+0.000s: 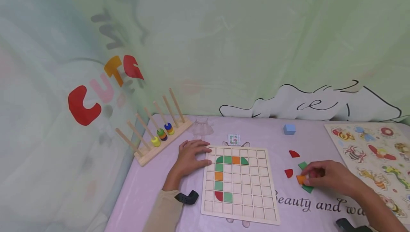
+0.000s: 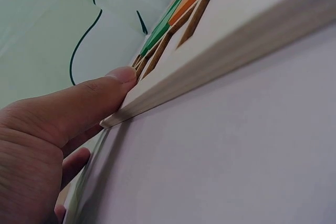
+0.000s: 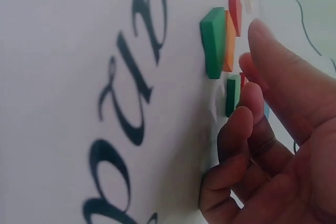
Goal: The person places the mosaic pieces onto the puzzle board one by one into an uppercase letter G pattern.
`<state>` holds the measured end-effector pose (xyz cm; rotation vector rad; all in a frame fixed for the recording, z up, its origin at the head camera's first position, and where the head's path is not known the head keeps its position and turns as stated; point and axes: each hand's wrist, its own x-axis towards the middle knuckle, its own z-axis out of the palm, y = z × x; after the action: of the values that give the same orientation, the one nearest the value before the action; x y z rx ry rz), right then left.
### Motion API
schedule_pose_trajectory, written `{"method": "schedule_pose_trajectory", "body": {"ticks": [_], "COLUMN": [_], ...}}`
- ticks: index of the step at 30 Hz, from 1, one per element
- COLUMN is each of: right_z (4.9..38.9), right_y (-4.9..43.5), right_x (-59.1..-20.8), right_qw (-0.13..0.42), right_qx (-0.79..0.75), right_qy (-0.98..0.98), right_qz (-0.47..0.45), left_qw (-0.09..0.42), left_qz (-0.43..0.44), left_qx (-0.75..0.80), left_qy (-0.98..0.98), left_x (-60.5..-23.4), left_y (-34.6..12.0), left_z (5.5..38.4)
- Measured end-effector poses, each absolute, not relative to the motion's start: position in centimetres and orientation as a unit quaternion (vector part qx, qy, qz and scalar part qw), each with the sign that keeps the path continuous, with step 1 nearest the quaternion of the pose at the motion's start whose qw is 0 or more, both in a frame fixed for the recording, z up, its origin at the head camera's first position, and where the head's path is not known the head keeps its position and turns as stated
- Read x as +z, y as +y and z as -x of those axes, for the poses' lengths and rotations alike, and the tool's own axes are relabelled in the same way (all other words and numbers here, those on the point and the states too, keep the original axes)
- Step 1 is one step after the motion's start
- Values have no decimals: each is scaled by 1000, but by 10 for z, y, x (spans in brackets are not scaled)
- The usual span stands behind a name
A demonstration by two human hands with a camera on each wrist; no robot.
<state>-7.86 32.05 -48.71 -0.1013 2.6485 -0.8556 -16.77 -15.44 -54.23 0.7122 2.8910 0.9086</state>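
A square wooden grid board [image 1: 256, 189] holds green, orange and red pieces along an upper row, a left column and a short lower row. My left hand [image 1: 191, 155] rests at its left edge, the thumb [image 2: 123, 75] on the rim. Right of the board, my right hand [image 1: 330, 177] reaches over loose pieces, its fingertips by an orange square [image 1: 300, 179]. A green piece [image 1: 307, 188] lies against that square, and another green piece [image 1: 302, 165] is partly behind the fingers. In the right wrist view, thumb and fingers are apart with nothing gripped between them.
Two red quarter-round pieces [image 1: 294, 153] lie beyond the right hand. A small pattern card [image 1: 234, 140] sits at the board's far edge. A blue block [image 1: 289, 129] stands farther back. At left is a peg rack with beads [image 1: 145, 159]; at right, an insect puzzle board [image 1: 349, 155].
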Motion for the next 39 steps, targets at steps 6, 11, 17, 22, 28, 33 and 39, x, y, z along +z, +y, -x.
{"method": "schedule_pose_trajectory", "body": {"ticks": [6,11,17,22,28,33,39], "right_z": [80,81,84,88,91,91,90], "right_y": [319,319,318,316,314,314,313], "right_x": [-491,-494,-496,-495,-495,-495,-492], "right_qw": [183,195,193,169,157,162,168], "right_qx": [-295,-291,-286,-279,-283,-287,-293], "right_qy": [937,937,938,945,946,944,941], "right_qz": [24,11,12,11,9,4,-7], "left_qw": [15,11,7,9,20,21,24], "left_qz": [-227,-230,-233,-231,-224,-222,-216], "left_qx": [301,301,301,298,304,302,299], "left_qy": [926,925,925,926,926,927,929], "left_x": [-541,-539,-539,-540,-539,-539,-540], "left_y": [-155,-154,-154,-154,-153,-152,-152], "left_z": [167,166,166,167,166,166,166]}}
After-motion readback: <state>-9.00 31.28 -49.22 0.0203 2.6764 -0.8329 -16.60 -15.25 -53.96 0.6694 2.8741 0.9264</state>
